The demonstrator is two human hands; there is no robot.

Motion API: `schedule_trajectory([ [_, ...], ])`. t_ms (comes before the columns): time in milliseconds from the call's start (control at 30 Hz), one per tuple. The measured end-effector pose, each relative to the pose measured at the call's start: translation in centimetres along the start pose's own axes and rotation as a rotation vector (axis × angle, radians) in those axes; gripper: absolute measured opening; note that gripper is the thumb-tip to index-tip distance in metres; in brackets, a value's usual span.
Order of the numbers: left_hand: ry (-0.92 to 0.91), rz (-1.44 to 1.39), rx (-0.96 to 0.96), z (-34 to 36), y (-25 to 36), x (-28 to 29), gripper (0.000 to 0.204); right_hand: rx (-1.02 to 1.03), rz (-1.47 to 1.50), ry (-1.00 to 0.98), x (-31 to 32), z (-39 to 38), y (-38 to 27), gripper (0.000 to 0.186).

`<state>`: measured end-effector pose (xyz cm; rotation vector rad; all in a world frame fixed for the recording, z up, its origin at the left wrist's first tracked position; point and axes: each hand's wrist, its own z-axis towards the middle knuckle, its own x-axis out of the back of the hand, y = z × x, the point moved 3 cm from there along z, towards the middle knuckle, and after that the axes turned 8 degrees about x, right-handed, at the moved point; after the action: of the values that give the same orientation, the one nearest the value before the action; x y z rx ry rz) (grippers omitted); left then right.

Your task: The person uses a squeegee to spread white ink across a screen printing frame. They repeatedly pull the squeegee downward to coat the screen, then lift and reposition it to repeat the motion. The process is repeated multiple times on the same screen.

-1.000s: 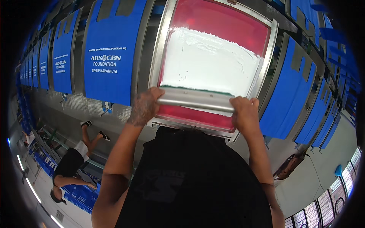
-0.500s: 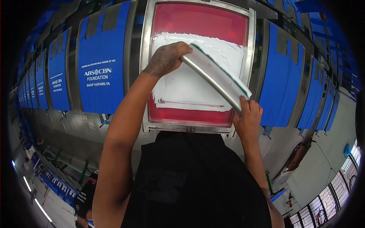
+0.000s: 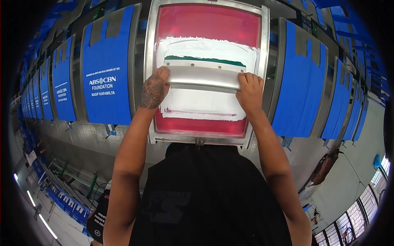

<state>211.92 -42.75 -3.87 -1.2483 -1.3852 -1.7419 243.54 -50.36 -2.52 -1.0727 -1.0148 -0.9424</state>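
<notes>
A wide squeegee [image 3: 204, 77] with a silver metal handle and a green blade edge lies crosswise over a printing screen. My left hand [image 3: 155, 88] grips its left end, and my right hand [image 3: 250, 90] is wrapped round the right end. The screen has a metal frame [image 3: 150, 61] and red mesh [image 3: 209, 22]. Thick white ink [image 3: 209, 44] covers the middle of the mesh, above and below the squeegee. Along the lower edge of the ink runs a thin reddish streak. The squeegee hides the ink right beneath it.
Blue cloth pieces lie on flat boards in a row: a printed one [image 3: 104, 69] at left, an unprinted one [image 3: 301, 90] at right, with several more beyond both. At lower left a person in a dark shirt [image 3: 99, 215] is partly visible. Barred windows [image 3: 355, 211] are at lower right.
The squeegee has turned from a slant to nearly level across the screen. My left hand has come down and left, and my right hand has moved up to match it.
</notes>
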Motion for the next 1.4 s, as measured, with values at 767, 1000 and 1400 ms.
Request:
schedule_trajectory([
  [767, -0.208, -0.017, 0.059, -13.3, 2.7, 2.8, 0.025, -0.234, 0.069, -0.226, 4.3, -10.5, -7.9, 0.020],
  [1000, -0.154, -0.095, -0.049, -14.6, 2.2, 2.8, 0.022, -0.308, 0.082, -0.152, 4.0, -13.4, -9.5, 0.027],
  [1400, -0.242, -0.017, -0.003, 10.9, 1.4, 3.3, 0.028, -0.094, -0.171, -0.165, 5.1, 8.1, 2.2, 0.020],
])
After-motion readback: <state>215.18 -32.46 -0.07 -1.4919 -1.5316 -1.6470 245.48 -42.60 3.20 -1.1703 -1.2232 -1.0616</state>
